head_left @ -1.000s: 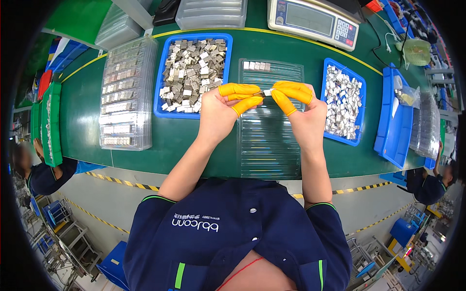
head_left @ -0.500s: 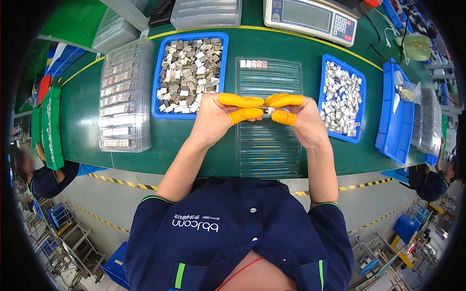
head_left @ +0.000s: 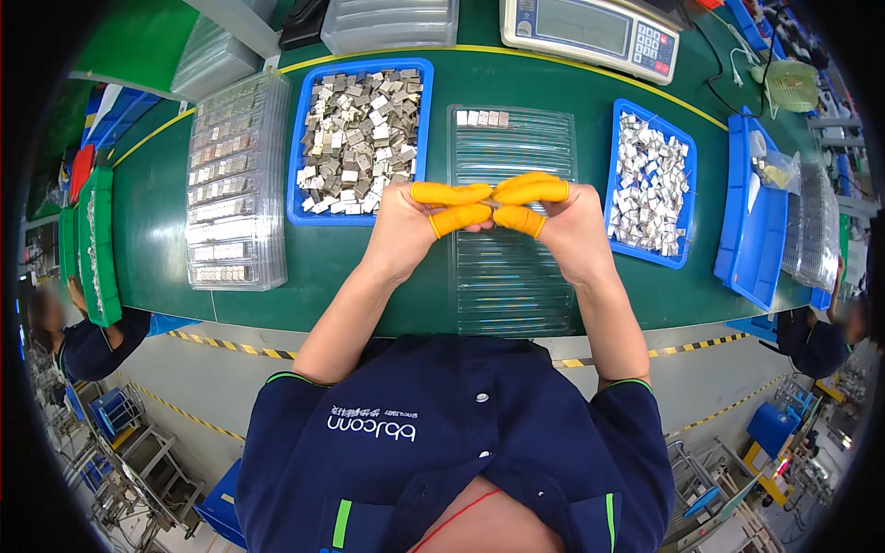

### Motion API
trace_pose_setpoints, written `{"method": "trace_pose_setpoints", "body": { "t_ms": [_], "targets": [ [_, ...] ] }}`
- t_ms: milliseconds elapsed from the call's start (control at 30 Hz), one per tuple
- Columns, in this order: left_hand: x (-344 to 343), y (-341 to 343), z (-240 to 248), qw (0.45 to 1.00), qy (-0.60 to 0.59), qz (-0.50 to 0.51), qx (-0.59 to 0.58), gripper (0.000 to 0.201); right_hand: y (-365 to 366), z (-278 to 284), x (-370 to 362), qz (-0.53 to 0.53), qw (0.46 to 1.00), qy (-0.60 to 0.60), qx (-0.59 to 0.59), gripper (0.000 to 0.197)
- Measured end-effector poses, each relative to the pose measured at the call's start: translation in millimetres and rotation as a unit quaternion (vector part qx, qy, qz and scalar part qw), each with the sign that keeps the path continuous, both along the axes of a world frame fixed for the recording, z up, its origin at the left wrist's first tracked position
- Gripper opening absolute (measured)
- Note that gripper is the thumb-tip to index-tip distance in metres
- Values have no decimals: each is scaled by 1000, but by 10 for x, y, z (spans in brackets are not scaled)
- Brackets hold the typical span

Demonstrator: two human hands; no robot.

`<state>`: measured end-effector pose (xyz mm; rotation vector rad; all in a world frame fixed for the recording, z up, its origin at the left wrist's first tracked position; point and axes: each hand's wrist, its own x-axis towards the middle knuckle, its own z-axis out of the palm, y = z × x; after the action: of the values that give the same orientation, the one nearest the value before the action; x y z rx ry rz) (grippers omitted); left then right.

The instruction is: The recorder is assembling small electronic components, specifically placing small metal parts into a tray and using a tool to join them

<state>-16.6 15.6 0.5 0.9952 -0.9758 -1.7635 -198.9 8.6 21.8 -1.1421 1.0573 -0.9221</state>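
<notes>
My left hand [head_left: 419, 221] and my right hand [head_left: 558, 219] meet above the clear ribbed tray [head_left: 512, 309], thumbs and fingers covered in yellow finger cots. Both pinch at small connector parts [head_left: 494, 206], mostly hidden between the touching fingertips; only a greyish bit shows. A short row of silver-white connectors [head_left: 482, 119] lies in the tray's top slot. To the left, a blue bin [head_left: 293, 175] holds many loose metal shells [head_left: 355, 138]. On the right, another blue bin [head_left: 690, 217] is filled with small white-and-silver pieces [head_left: 650, 184].
Stacked clear trays with rows of connectors [head_left: 235, 184] stand at the left. A counting scale [head_left: 590, 37] and clear boxes [head_left: 390, 26] sit at the back. Further right is a tilted blue bin [head_left: 751, 230]. Other people [head_left: 92, 341] work at either side.
My right hand has moved slightly left, bringing its fingertips against my left hand's. The small white piece that showed between them is now mostly covered.
</notes>
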Motion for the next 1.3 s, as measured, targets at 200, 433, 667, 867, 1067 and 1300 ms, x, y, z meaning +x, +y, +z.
{"method": "trace_pose_setpoints", "body": {
  "t_ms": [200, 433, 667, 867, 1067, 1300],
  "targets": [
    [27, -59, -33, 999, -12, 46, 6, 21, -130, -75, 28, 13, 1000, 12, 14, 14],
    [105, -148, -83, 981, -101, 149, -76, 37, -485, -234, -45, -163, 892, 313, -284, 17],
    [435, -138, -176, 946, -192, 218, -143, 23, -716, -615, -135, -140, 688, 563, -435, 11],
    [585, -292, -175, 851, -390, 239, -259, 23, -662, -572, -152, -118, 722, 520, -441, 19],
    [669, -557, -79, 714, -609, 193, -287, 21, -511, -278, -704, -258, 708, 558, -348, 22],
    [643, -880, -103, 712, -641, 148, -244, 22, -335, -456, -1199, -239, 733, 632, -75, 28]
  ]
}}
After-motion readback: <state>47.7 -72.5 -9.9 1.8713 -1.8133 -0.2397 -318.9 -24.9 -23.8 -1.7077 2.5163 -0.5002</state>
